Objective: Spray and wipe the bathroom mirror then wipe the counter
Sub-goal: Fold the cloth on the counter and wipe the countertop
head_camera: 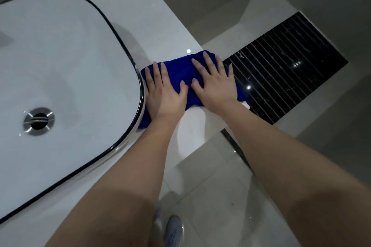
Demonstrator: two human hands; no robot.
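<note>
Just right of the white oval basin with a black rim (80,56), the fingers (209,63) of both hands lie straight and spread, gripping nothing. The left hand (164,94) is against the basin's rim and the right hand (215,82) lies farther from it. Flat palms spread pressure over the folded dark-blue cloth (184,70), which lies on the glossy white surface (166,32) touching the basin, probably to wipe that strip.

Bathroom: basin (60,66), tiled floor (210,196).
</note>
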